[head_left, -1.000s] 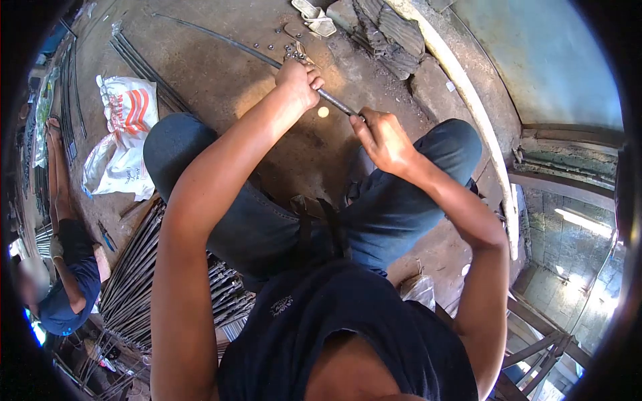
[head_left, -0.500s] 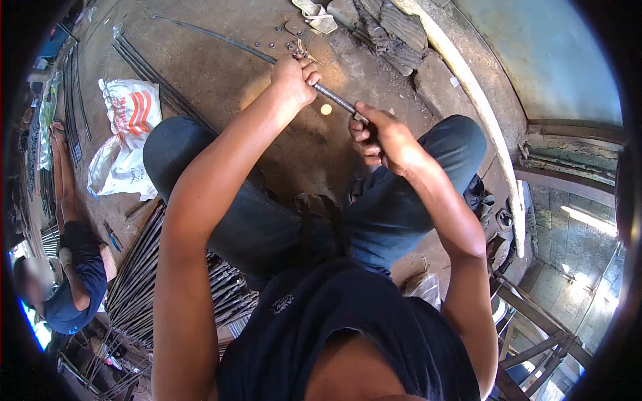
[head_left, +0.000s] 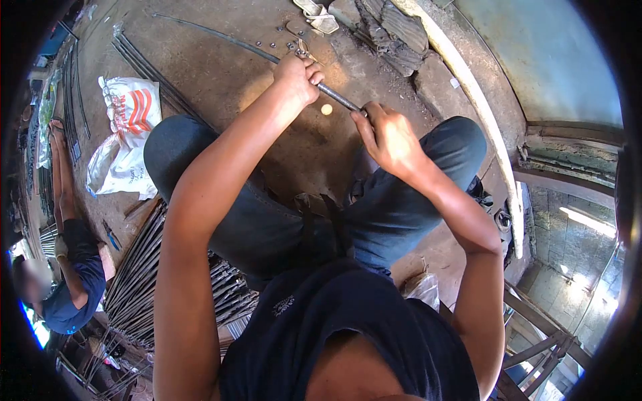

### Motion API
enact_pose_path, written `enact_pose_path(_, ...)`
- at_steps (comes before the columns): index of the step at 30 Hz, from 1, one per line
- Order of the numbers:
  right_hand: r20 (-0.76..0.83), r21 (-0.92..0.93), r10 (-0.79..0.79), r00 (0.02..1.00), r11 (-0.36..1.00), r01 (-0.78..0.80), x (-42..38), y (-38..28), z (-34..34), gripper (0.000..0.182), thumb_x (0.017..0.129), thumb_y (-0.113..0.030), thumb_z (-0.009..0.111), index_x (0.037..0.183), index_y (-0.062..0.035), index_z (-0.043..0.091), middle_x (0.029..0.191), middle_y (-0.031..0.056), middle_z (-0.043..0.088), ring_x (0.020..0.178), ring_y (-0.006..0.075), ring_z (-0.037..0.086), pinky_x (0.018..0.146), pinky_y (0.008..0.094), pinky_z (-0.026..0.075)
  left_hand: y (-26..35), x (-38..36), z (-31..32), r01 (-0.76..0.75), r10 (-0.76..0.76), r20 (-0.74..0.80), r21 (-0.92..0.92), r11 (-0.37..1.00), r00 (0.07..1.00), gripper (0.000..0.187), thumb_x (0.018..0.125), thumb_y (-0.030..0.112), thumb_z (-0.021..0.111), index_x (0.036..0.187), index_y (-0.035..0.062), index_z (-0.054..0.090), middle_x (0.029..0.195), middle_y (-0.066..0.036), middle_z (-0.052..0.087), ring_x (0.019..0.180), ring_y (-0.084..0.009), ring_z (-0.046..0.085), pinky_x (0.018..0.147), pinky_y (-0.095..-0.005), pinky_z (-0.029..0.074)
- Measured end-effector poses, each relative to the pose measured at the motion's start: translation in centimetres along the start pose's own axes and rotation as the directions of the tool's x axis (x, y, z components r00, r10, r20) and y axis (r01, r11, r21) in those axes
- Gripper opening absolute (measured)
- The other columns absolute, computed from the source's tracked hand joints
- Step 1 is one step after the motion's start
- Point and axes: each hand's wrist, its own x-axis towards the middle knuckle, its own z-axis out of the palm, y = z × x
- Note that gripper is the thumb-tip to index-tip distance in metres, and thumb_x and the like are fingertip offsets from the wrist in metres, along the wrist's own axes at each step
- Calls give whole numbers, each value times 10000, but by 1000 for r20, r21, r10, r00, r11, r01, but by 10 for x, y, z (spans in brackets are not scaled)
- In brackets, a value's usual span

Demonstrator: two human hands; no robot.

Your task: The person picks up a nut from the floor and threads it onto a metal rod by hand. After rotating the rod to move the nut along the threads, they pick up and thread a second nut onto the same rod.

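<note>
gripping long rod (head_left: 339,97): left hand (head_left: 297,78) around shaft, right hand (head_left: 391,139) clasping near end.

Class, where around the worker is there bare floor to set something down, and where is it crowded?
Bare floor lies between the dark rods beside the white sack and the held rod; another patch opens between the knees. The rod pile beside the left thigh is crowded, and small metal pieces litter the floor just beyond the left hand.

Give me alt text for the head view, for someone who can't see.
A person's left hand grips a long dark rod and the right hand holds its near end. A white sack and a pile of rods lie nearby.
</note>
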Motion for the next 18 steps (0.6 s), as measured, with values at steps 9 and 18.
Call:
enact_pose_path(9,61,154,158,986,974,-166,-6,-7,-8,420,948,-390,599,847,16,561,637,183,572,581,358,632,538,435,505,-6,1,-3,-25,26,-49,34,999,998,212,1004,130,318,813,96,403,577,39,305,424,-81,240,372,-241,185)
enact_pose_path(18,121,235,179,976,951,-203,-13,-4,11,338,964,-273,596,863,42,531,618,245,559,584,445,584,557,492,459,-10,5,-7,-25,27,-40,49,998,999,224,1000,121,316,800,99,414,572,35,323,417,-82,245,373,-244,192)
